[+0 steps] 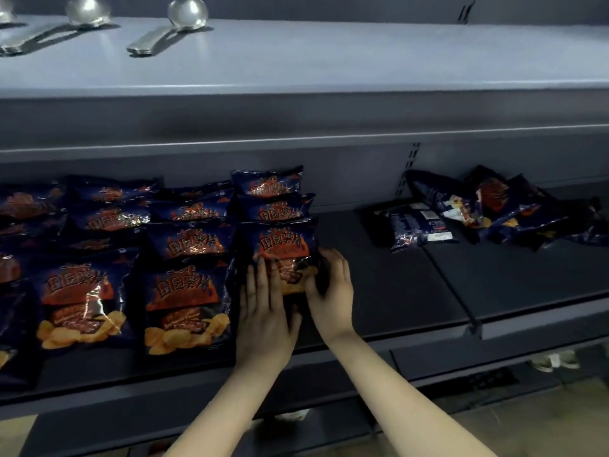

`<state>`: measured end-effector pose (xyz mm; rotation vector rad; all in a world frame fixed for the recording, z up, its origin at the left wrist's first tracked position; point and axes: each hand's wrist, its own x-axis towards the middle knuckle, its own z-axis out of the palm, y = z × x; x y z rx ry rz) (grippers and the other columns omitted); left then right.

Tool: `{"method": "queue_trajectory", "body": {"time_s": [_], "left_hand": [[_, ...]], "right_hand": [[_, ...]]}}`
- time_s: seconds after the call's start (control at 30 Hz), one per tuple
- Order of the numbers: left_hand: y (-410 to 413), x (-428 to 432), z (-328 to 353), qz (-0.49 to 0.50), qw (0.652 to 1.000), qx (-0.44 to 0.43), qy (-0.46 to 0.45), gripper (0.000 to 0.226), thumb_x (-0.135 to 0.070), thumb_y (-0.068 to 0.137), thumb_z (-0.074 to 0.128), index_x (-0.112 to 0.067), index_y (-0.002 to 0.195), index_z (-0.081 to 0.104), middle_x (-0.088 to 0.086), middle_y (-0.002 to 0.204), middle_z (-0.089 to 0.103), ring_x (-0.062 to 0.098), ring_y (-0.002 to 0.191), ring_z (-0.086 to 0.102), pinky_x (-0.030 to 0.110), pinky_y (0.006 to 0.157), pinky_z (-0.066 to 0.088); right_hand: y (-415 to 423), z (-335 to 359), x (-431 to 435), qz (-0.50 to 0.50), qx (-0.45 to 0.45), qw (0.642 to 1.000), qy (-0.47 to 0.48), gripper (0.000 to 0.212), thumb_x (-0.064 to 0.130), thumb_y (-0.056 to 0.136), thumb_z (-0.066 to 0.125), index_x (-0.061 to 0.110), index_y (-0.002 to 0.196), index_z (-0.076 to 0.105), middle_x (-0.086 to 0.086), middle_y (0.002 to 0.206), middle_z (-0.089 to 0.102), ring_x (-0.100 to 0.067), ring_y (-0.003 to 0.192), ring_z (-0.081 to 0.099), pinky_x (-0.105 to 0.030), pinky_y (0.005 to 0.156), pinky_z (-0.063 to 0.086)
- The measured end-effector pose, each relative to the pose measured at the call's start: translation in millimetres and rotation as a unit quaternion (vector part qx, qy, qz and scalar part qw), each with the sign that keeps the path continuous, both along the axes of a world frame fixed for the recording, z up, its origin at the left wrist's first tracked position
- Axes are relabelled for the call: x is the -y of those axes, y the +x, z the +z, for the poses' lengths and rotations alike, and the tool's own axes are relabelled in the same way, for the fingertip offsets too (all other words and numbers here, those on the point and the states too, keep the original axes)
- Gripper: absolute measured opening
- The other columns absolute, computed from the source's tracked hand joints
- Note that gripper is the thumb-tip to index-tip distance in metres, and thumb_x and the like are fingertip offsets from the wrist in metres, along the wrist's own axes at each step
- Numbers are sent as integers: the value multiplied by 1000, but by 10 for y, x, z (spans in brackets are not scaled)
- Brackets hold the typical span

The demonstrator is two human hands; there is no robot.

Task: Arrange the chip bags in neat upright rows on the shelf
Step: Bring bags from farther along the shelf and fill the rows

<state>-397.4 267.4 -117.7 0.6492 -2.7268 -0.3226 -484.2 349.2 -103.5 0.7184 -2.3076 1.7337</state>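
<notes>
Dark blue chip bags with orange flames stand in several rows on the left part of the dark shelf (389,278). The front bag of the rightmost row (285,245) is held between both hands. My left hand (263,311) lies flat on its lower left face. My right hand (333,288) clasps its right edge with the thumb on the front. Two other front bags (186,305) (80,298) lean upright to the left. A loose heap of the same chip bags (487,209) lies flat at the back right of the shelf.
The upper grey shelf (329,61) carries metal ladles (171,24) at its left. A divider rail (451,282) runs front to back between the middle bay and the right bay. Bare shelf lies between my hands and the heap.
</notes>
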Motion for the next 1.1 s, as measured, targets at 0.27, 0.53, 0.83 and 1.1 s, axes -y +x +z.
{"method": "queue_trajectory", "body": {"time_s": [0.27, 0.53, 0.83, 1.1], "left_hand": [[18, -237, 131, -20, 992, -112, -47, 83, -21, 82, 66, -4, 146, 15, 17, 155, 9, 28, 143, 5, 50, 111, 17], [-926, -968, 459, -69, 985, -151, -44, 66, -23, 84, 53, -13, 145, 28, 13, 156, 7, 31, 143, 6, 48, 113, 12], [-1988, -1445, 279, -60, 985, -81, 138, 70, -21, 86, 61, -9, 146, 25, 17, 154, 14, 35, 141, 16, 40, 114, 23], [-2138, -1449, 252, 49, 941, -144, 304, 51, -18, 87, 63, -10, 135, 47, 8, 129, 58, 21, 117, 54, 11, 85, 35]], "right_hand": [[-618, 168, -750, 27, -94, 993, 64, 51, -9, 77, 58, 9, 124, 51, -11, 137, 41, -9, 128, 36, -3, 103, 22], [-1493, 270, -1416, -40, -112, 988, 95, 43, -6, 81, 59, 7, 122, 55, -15, 142, 37, -13, 127, 38, -2, 93, 31], [-1953, 89, -1830, 94, -147, 938, 300, 62, 15, 85, 61, 11, 142, 36, -11, 152, 25, -30, 142, 19, -45, 114, 25], [-2235, 11, -1954, 122, -82, 922, 360, 69, 28, 88, 60, 26, 147, 24, -4, 155, 16, -34, 137, 24, -46, 111, 29]]}}
